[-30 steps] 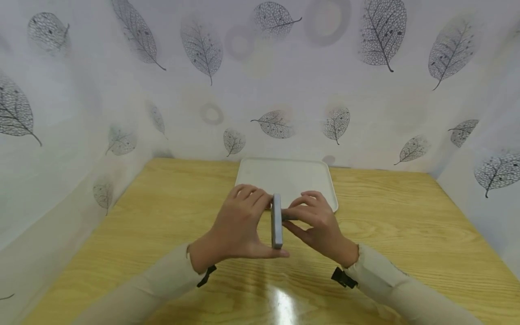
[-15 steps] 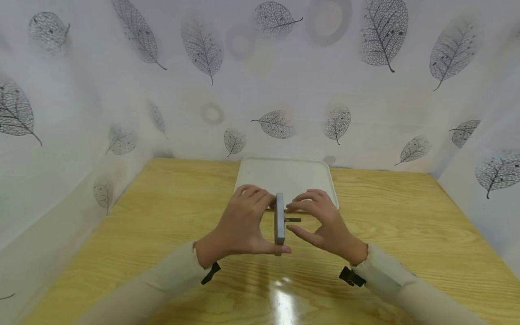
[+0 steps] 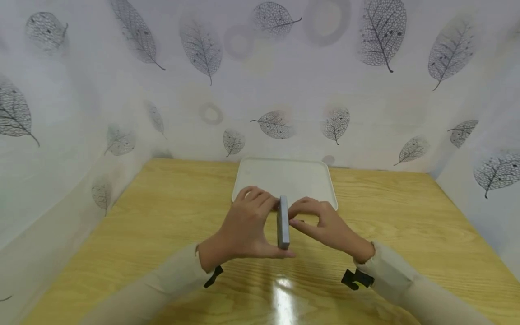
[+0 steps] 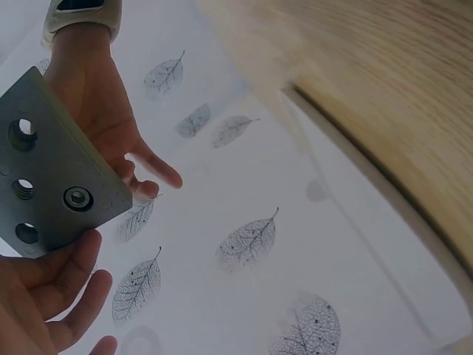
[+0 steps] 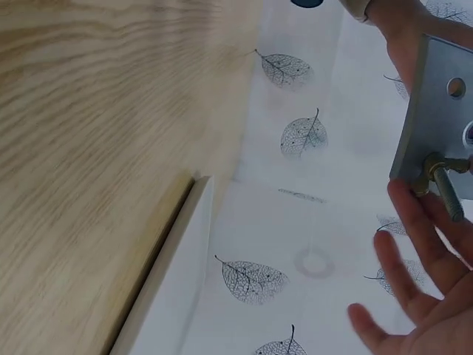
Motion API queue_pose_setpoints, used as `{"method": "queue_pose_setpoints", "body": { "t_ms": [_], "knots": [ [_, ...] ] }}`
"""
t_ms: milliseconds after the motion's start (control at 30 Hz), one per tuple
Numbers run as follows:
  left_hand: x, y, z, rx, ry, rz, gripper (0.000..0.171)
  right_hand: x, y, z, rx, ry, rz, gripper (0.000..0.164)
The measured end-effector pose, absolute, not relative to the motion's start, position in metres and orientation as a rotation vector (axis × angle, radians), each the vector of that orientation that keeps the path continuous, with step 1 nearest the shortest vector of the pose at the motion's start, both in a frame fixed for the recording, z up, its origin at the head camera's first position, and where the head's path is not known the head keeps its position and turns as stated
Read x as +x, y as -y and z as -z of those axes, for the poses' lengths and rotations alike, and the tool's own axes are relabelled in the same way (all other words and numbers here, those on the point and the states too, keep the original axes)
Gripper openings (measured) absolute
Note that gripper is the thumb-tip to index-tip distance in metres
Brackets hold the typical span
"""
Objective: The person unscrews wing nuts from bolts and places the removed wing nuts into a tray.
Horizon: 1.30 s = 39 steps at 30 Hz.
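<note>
Right hand [image 3: 327, 228]: fingers narrowed at the wing nut [image 5: 433, 167]; grip cannot be confirmed. Left hand [image 3: 243, 228]: holds metal plate [image 3: 283, 225] upright above bench [image 3: 183, 198]. Risk: slack left hold could let plate twist or drop.

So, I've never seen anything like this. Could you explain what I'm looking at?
There's no machine doing the work, just a person's two bare hands. The wide picture comes from a camera worn on the head; the two tilted close-ups come from cameras worn on the wrists. On the pale yellow wooden table lies a white rectangular tray with rounded corners. The left hand holds a flat grey metal plate with round holes upright above the table. A threaded metal bolt sticks out of it, and the right hand appears to pinch what looks like a brass-coloured winged nut there. Behind is a white leaf-printed backdrop.
</note>
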<state>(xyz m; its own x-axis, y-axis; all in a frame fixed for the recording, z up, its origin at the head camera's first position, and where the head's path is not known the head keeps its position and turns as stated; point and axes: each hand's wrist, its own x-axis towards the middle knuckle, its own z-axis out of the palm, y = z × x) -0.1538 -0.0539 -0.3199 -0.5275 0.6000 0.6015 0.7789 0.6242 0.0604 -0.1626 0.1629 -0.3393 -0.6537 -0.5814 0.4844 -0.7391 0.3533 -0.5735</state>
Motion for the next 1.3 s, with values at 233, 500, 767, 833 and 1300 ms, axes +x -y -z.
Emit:
{"method": "queue_pose_setpoints", "body": {
  "t_ms": [233,500,767,833,1300],
  "knots": [
    [-0.1525,0.0534,0.3197,-1.075,2.312,0.439,0.081,-0.1645,-0.1626,0.3393,1.346,2.108,-0.832,0.026],
    [-0.1519,0.0537,0.3173,-1.091,2.28,0.43,0.084,-0.1633,-0.163,0.3379,1.35,1.986,-0.685,0.036],
    [-0.1505,0.0552,0.3153,-1.095,2.255,0.454,0.083,-0.1634,-0.162,0.3377,1.387,1.946,-0.75,0.026],
    [-0.15,0.055,0.3154,-1.094,2.259,0.463,0.083,-0.1646,-0.1597,0.3367,1.414,1.831,-0.669,0.022],
    [-0.1463,0.0535,0.3193,-1.099,2.268,0.456,0.081,-0.1581,-0.1589,0.3362,1.47,1.528,-0.38,0.016]
  ]
}}
